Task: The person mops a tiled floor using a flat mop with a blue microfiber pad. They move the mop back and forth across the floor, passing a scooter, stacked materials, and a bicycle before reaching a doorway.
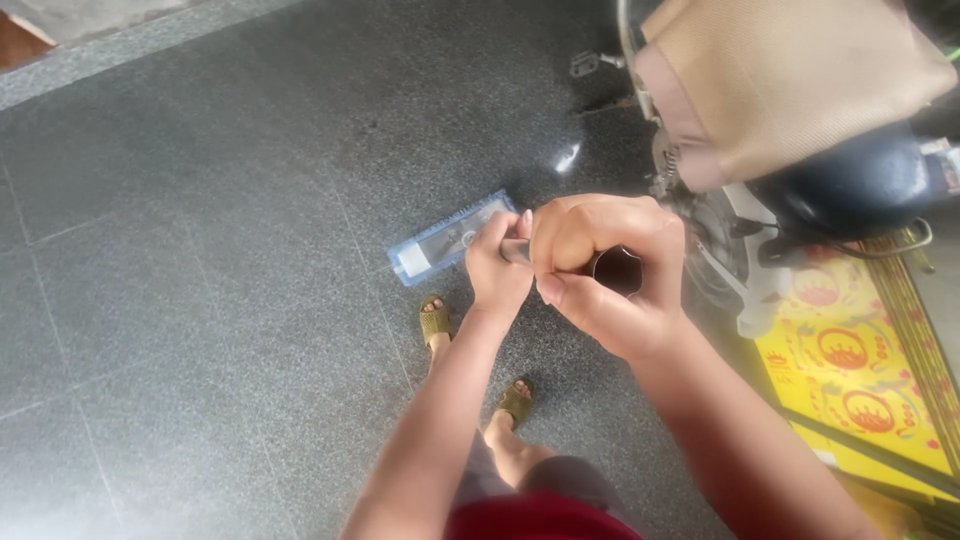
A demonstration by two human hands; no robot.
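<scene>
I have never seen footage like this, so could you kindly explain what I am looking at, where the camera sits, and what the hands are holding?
The single picture comes from a camera worn on a person's head, looking straight down. No machine is working: these are the person's own bare hands. The right hand is closed around a dark hollow cylinder; the left hand pinches its other end. Below lies a grey stone floor with a flat blue-edged transparent packet on it, beside the person's sandalled feet. At right stands a scooter over a yellow patterned mat.
</scene>
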